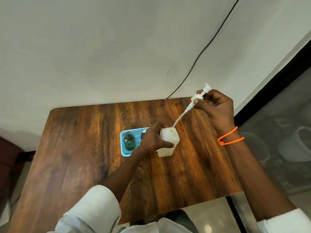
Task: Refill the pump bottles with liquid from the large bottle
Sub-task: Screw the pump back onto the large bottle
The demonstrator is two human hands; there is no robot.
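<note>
White translucent plastic bottle (168,142), squarish and with an open round mouth on top, stands upright on the brown wood-grain counter (84,148). No label, brand or writing can be read on it. The left hand (154,140) grips its side, thumb curled across the near face and the fingers (155,128) wrapped round the far side. Above and to the right of those fingers, the right hand (217,111) pinches a white plastic pump head (201,95) by its collar, thumb and fingers closed narrowly round it; the nozzle sticks up past the fingertips. From the pinch a thin white dip tube (179,119) slopes down to the left, its lower tip just at the bottle's mouth. Just left of the left hand's fingers lies a light blue mesh plastic tray (123,149) holding an upright dark green pump bottle (129,141) with a dark pump; no lettering shows on it. A second dark bottle (143,133) stands behind the left hand, mostly hidden. An orange beaded band (229,136) circles the right wrist.
</note>
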